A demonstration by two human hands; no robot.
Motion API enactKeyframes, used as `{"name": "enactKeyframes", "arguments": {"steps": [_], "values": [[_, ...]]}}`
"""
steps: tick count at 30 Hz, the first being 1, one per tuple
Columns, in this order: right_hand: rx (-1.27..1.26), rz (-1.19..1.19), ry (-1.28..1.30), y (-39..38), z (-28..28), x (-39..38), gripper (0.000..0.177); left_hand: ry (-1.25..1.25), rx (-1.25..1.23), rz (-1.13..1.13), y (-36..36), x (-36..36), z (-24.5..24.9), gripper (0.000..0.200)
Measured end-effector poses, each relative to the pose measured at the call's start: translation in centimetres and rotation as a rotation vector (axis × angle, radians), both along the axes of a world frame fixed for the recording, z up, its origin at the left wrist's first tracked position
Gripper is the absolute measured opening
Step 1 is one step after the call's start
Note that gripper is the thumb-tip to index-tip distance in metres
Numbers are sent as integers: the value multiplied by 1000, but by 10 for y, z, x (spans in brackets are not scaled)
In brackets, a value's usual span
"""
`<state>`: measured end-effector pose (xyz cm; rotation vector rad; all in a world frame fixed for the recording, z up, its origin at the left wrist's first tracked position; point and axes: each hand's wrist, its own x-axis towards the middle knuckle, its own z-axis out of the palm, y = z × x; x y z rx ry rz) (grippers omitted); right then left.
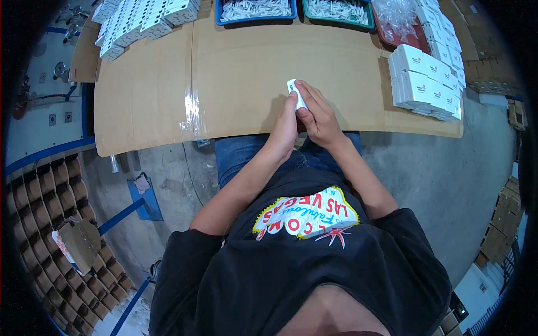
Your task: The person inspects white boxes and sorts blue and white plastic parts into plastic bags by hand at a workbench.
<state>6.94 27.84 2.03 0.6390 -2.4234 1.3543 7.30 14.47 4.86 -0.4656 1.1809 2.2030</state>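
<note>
Left hand (284, 122) and right hand (321, 116) pinch a small box (299, 102), upper centre. Cartons (424, 84) stand upper left and right; trays (258, 23) between, top edge.

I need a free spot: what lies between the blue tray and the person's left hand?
In the head view, bare cardboard lies between the blue tray and the left hand, beyond the end of the small white box held with the right hand.

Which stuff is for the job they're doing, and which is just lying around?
Probably for the job:
held white box
white boxes stacked right
blue tray and green tray, both filled
red tray

Probably just lying around:
cardboard grid
cardboard piece on it
</note>
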Motion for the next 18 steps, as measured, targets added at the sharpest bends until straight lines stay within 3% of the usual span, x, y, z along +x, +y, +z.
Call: {"name": "enactKeyframes", "arguments": {"steps": [18], "values": [[-11,-2,-27,-3,-4,1,51,-12,-3,9,-1,1,-9,56]]}}
